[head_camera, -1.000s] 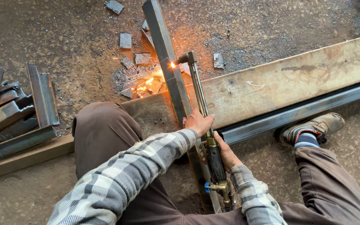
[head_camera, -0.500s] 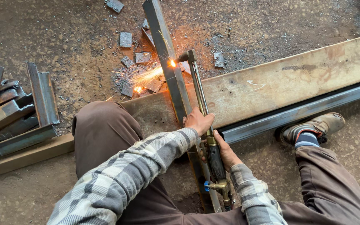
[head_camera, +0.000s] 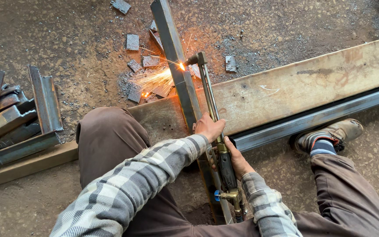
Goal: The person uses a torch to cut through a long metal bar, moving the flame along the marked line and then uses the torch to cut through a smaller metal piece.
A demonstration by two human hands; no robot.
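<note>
At the far left, a stack of cut steel sections (head_camera: 16, 114) lies on the ground, too overlapped to count. Right of it, about eight small square steel offcuts (head_camera: 132, 42) are scattered on the ground (head_camera: 58, 35) around a spray of sparks (head_camera: 154, 79). One long steel bar (head_camera: 176, 74) runs from the top of the view down toward the person, crossing one wooden plank (head_camera: 294, 90) that slants up to the right. The left hand (head_camera: 208, 127) rests on the bar where it meets the plank, its fingers closed around the brass tubes of the single cutting torch (head_camera: 211, 109). The torch lies just right of the bar and parallel to it; its bent tip touches the bar's right edge at the bright cut point. The right hand (head_camera: 237, 160) sits lower, fingers wrapped around the torch's dark handle. Below the plank lies one steel channel (head_camera: 312, 118), and one boot (head_camera: 330, 134) rests beside it.
</note>
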